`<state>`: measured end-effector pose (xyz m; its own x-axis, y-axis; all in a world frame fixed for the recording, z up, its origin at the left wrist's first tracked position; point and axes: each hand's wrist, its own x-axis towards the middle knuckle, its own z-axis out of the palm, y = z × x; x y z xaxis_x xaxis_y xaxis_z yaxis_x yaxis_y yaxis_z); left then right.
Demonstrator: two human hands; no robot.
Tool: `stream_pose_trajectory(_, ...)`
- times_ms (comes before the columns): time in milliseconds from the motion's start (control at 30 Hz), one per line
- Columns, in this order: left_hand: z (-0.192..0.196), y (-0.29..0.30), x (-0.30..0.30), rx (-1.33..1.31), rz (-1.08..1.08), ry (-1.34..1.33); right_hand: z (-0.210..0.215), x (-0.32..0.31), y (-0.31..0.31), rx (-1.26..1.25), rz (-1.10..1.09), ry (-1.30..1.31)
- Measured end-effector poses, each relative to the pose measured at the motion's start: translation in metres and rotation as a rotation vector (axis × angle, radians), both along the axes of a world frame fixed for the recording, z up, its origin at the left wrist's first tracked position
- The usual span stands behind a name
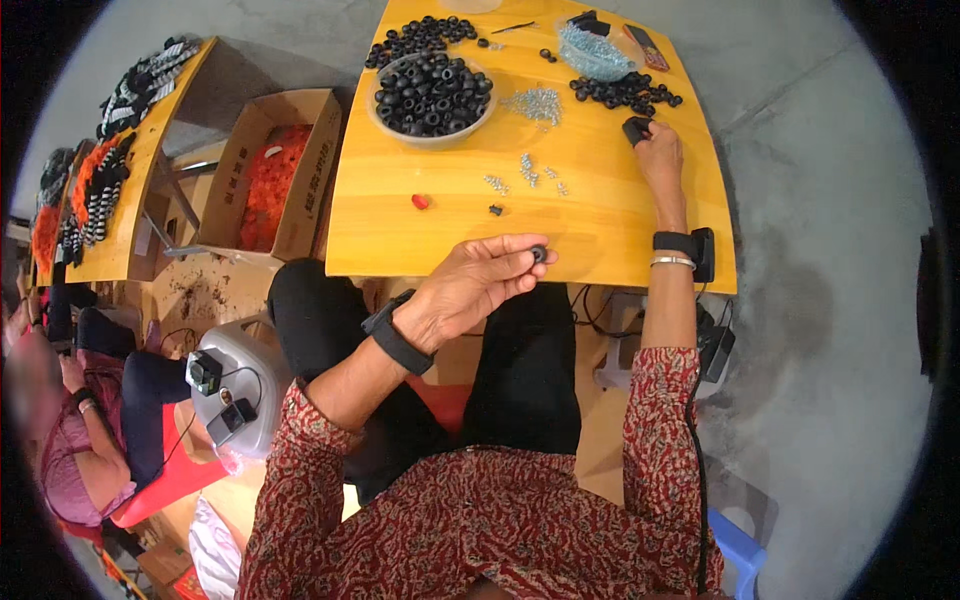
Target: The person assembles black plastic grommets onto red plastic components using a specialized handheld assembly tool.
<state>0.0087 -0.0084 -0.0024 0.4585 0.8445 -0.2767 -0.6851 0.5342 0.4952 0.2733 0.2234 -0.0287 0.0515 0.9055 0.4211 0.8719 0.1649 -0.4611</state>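
Over the table's near edge, my left hand (470,288) pinches a small round black part with a hole in it (539,254) between thumb and fingertips. At the right of the table, my right hand (660,158) is closed around a dark block-like object (635,130); its exact kind is hidden by the fingers. Just beyond that hand lies a pile of black round parts (628,93). Between the hands, a single black piece (495,210) and a red cap-like piece (421,202) rest on the tabletop, with small loose silvery pieces (528,170) farther back.
A clear bowl (378,118) heaped with black parts stands on the yellow table (380,240). Behind are a bluish bag of silvery pieces (596,52) and a phone-like device (648,48). Left are a cardboard box (322,150) of orange items and a seated person (95,440).
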Motion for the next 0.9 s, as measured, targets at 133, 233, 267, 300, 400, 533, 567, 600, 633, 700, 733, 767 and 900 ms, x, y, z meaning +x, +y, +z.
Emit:
stream_pose_trajectory(133, 0.001, 0.000, -0.004, 0.005, 0.015, -0.011, 0.008, -0.005, -0.010, -0.066, 0.108, -0.003)
stream_pose_trajectory(233, -0.001, 0.003, 0.000, 0.000, 0.000, -0.044, -0.010, 0.020, -0.006, -0.098, 0.187, 0.189)
stream_pose_trajectory(267, -0.001, 0.001, -0.002, -0.004, 0.010, -0.039, -0.010, 0.013, -0.011, -0.102, 0.197, 0.194)
stream_pose_trajectory(300, -0.001, 0.000, -0.004, -0.009, 0.015, -0.039, -0.007, 0.006, -0.022, -0.094, 0.266, 0.262)
stream_pose_trajectory(400, 0.000, 0.000, -0.004, -0.005, 0.011, -0.042, -0.002, 0.005, -0.038, -0.054, 0.344, 0.249)
stream_pose_trajectory(533, 0.000, 0.000, -0.002, 0.008, 0.009, -0.018, 0.003, 0.010, -0.046, -0.113, 0.325, 0.008)
stream_pose_trajectory(567, 0.000, 0.000, -0.002, 0.008, 0.008, -0.018, 0.004, 0.009, -0.048, -0.113, 0.324, 0.008)
stream_pose_trajectory(600, -0.002, 0.000, -0.002, 0.012, 0.008, -0.024, 0.005, 0.008, -0.050, -0.111, 0.347, 0.070)
stream_pose_trajectory(633, -0.002, 0.000, -0.002, 0.016, 0.009, -0.030, 0.005, 0.006, -0.053, -0.109, 0.370, 0.131)
stream_pose_trajectory(700, -0.001, 0.000, -0.002, 0.013, 0.010, -0.026, 0.004, 0.006, -0.057, -0.108, 0.330, 0.209)
stream_pose_trajectory(733, 0.000, 0.000, -0.002, 0.011, 0.011, -0.022, 0.004, 0.005, -0.058, -0.107, 0.290, 0.287)
stream_pose_trajectory(767, 0.000, 0.000, -0.002, 0.009, 0.011, -0.022, 0.004, 0.005, -0.059, -0.108, 0.290, 0.287)
stream_pose_trajectory(900, 0.000, -0.001, -0.001, 0.015, 0.005, -0.031, 0.004, -0.005, -0.062, -0.064, 0.188, 0.202)
